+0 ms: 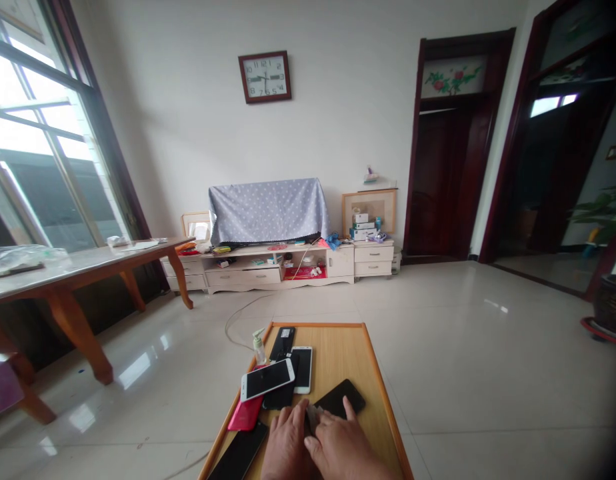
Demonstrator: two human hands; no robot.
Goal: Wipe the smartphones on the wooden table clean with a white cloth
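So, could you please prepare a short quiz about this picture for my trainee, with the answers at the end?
1. What stands at the left edge of the small table?
A) a cup
B) a pump bottle
C) a lamp

2. True or false: a white phone lies partly over the pink phone.

3. Which hand is nearer to the black phone on the right side?

Key: 1. B. 2. True. 3. The right hand.

L hand (pixel 288 441) & R hand (pixel 342 445) bare, fingers (pixel 349 409) incl., to btm edge of view, nails unclear.
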